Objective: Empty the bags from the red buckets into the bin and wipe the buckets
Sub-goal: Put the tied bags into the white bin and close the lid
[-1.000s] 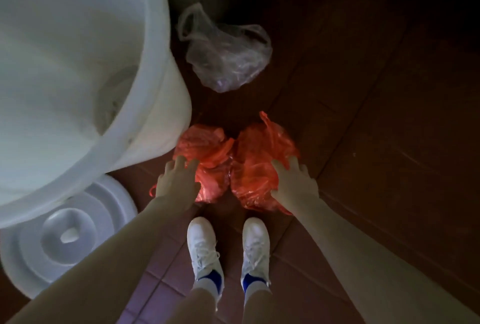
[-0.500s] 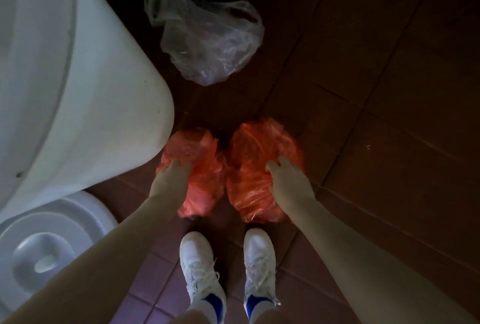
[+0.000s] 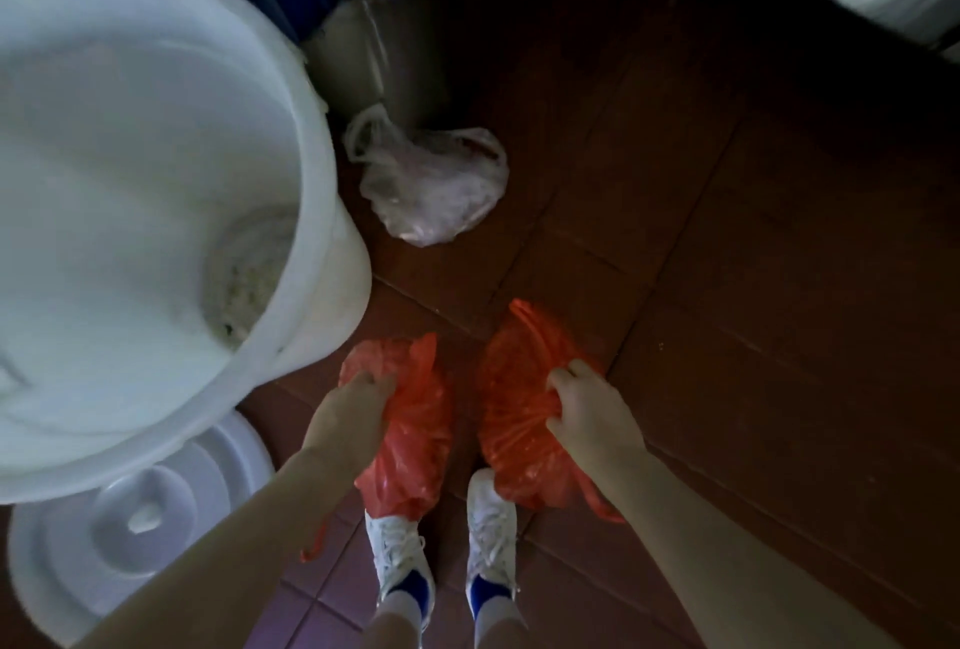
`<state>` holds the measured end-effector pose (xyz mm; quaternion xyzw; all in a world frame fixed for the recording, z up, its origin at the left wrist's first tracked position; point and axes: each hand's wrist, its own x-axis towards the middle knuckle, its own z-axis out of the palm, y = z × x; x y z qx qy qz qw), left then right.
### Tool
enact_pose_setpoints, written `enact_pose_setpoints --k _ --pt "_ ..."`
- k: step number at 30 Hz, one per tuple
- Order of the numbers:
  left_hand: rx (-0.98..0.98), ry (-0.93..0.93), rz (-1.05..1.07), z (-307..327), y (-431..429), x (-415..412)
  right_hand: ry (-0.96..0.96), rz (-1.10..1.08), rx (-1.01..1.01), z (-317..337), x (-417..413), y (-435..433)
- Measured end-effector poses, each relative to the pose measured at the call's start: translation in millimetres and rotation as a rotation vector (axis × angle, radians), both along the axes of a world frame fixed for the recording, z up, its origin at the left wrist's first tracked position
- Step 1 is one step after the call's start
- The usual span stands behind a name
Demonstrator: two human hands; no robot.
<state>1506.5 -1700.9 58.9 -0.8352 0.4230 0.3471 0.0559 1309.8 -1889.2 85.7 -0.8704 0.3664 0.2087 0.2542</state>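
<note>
Two red bags (image 3: 415, 440) (image 3: 514, 419) stretch toward shoes (image 3: 400, 557): left hand (image 3: 353, 409) clenches one, right hand (image 3: 592, 412) the other.

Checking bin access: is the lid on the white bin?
No, the lid lies flat on the floor beside the white bin, whose mouth is open.

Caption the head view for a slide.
Left hand grips the left red bag, right hand the right red bag, beside the white bin.

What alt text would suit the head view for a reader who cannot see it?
Seen from above, the left hand grips the left bag and the right hand grips the right bag, both red plastic. An open white bin stands at left, a lid on the floor beside it; a clear bag lies ahead.
</note>
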Motion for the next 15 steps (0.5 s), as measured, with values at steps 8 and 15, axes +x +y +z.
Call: enact_pose_setpoints --k 8,15 --pt "-0.308 0.096 0.094 182.7 -15.3 -18.3 -0.189 -0.015 -0.03 178.3 -3.6 -16.3" --pt "-0.58 -0.006 0.122 363.5 -2.1 30.1 -0.495 0.124 -0.103 358.7 48.9 -26.4"
